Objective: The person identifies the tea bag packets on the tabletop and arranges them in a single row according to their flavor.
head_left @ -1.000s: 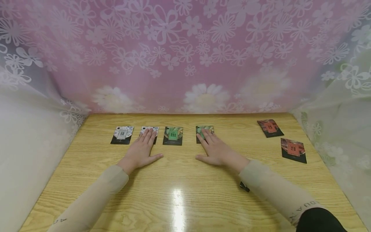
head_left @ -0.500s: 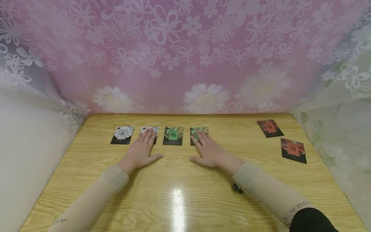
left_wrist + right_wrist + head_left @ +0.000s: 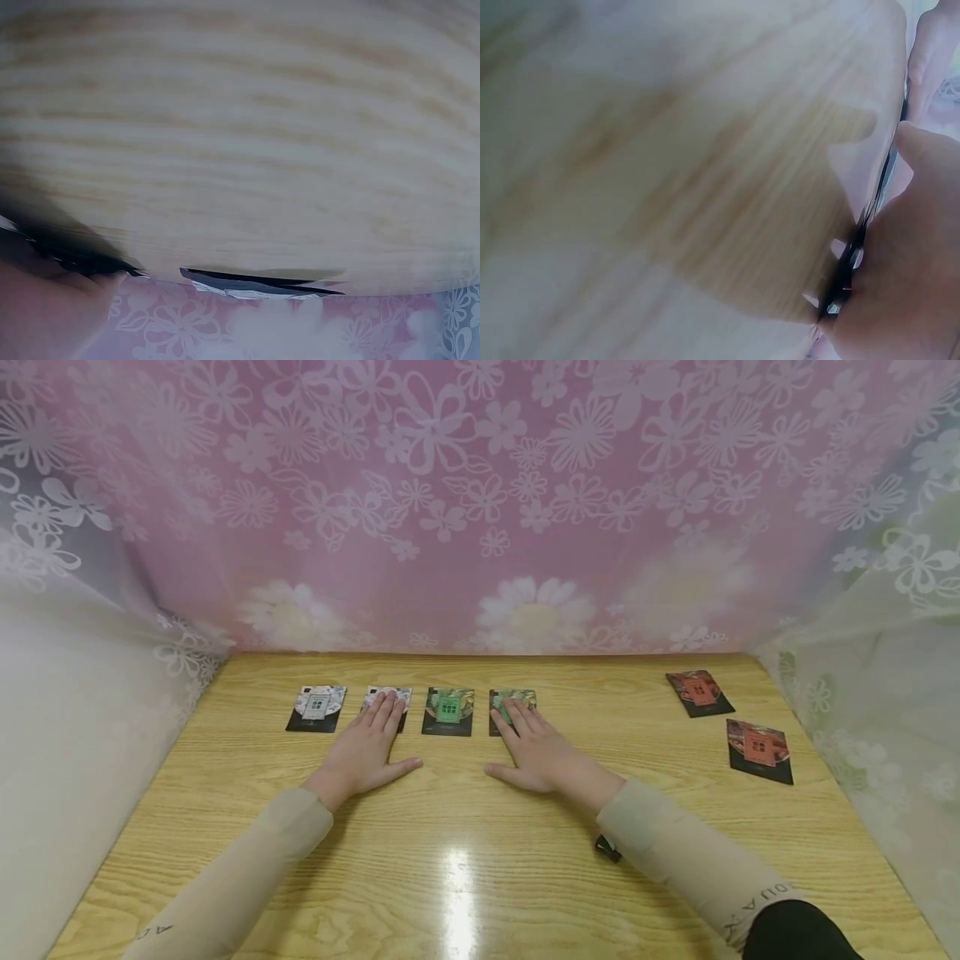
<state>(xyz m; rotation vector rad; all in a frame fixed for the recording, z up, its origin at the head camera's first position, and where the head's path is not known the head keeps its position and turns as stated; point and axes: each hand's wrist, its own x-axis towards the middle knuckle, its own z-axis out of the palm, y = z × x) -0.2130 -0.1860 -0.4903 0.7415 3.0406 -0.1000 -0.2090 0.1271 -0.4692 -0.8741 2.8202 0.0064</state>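
left grip [image 3: 366, 748]: spread flat on white-black packet [image 3: 407, 694]
right grip [image 3: 538, 753]: spread flat on green-black packet [image 3: 497, 699]
between grips: second green-black packet [image 3: 448, 711]

Right sleeve [image 3: 675, 839]: printed dark capitals near the elbow; U and A legible, adjoining letters uncertain. Left sleeve [image 3: 240, 868]: similar capitals, A legible, its neighbour unclear. White packet [image 3: 316, 708], green packet [image 3: 447, 711], upper red packet [image 3: 701, 692] and lower red packet [image 3: 760, 750]: each carries a framed label with dark characters, too small to read reliably.
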